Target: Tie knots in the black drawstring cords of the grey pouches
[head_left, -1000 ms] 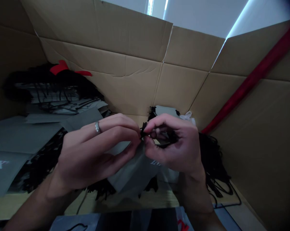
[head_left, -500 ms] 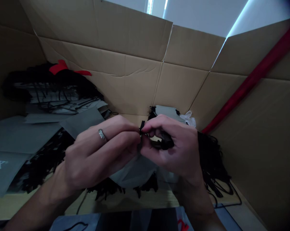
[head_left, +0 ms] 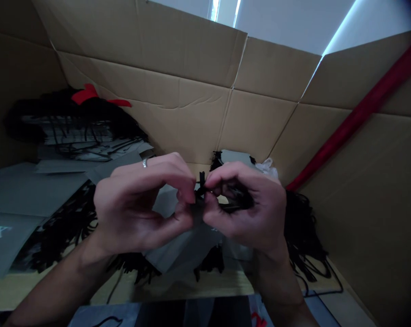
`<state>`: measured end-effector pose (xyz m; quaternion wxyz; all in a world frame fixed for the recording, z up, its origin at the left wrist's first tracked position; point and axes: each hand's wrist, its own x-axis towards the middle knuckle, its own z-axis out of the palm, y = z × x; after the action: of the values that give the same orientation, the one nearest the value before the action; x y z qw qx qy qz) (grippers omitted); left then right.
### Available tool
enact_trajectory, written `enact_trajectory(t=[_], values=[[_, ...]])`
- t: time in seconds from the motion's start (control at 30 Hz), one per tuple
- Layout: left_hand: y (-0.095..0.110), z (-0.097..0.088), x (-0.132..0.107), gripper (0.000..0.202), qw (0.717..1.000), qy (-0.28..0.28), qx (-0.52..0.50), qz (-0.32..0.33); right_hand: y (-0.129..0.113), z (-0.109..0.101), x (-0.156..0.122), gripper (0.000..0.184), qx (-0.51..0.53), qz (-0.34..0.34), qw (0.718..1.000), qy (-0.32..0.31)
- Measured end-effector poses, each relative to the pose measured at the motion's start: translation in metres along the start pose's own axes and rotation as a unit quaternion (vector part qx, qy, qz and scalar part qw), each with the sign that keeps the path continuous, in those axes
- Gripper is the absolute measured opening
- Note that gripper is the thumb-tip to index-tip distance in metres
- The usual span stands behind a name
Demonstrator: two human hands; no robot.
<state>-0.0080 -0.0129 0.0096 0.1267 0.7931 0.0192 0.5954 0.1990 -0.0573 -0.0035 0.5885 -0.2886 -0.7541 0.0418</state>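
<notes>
Between my fingertips, in the middle of the head view, a short black cord [head_left: 202,178] stands up in what looks like a knot. My left hand [head_left: 133,204], with a ring on one finger, pinches at the knot's left side with thumb and forefinger. From the right, my right hand [head_left: 256,206] pinches the cord, and more black cord lies curled in its palm. Below hangs or lies a grey sheet-like piece [head_left: 178,247], perhaps a paper bag; how the cord joins it is hidden. Black cord ends [head_left: 137,268] spread beneath it.
Grey printed pieces [head_left: 17,190] with black cords lie at the left, behind them a pile [head_left: 76,129] topped with red strips. Loose black cords [head_left: 301,231] hang at the right. Cardboard walls [head_left: 181,95] enclose the table [head_left: 226,286]; a red strap [head_left: 355,113] slants across the right.
My left hand has turned and its fingers have opened into a rounder pinch, uncovering the knot. The grey piece below has shifted and tilted. My right hand has hardly moved.
</notes>
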Motion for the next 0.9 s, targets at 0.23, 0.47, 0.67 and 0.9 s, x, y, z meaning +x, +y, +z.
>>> enact_trajectory(t=[0.23, 0.47, 0.67, 0.9], values=[[-0.002, -0.005, -0.004, 0.027, 1.000, -0.009, -0.002, 0.023, -0.006, -0.004, 0.001, 0.026, -0.012, -0.001, 1.000, 0.012], [0.000, -0.002, -0.001, 0.020, 1.000, 0.002, 0.024, 0.010, -0.008, -0.001, 0.002, 0.027, -0.006, 0.006, 1.000, 0.008], [-0.003, -0.011, -0.002, 0.023, 0.999, -0.035, 0.016, 0.034, -0.007, -0.004, 0.006, 0.026, 0.023, 0.023, 0.999, -0.012], [0.011, -0.011, -0.012, 0.020, 0.993, -0.054, 0.106, 0.025, -0.008, -0.001, 0.003, 0.022, 0.015, 0.051, 0.999, 0.001]])
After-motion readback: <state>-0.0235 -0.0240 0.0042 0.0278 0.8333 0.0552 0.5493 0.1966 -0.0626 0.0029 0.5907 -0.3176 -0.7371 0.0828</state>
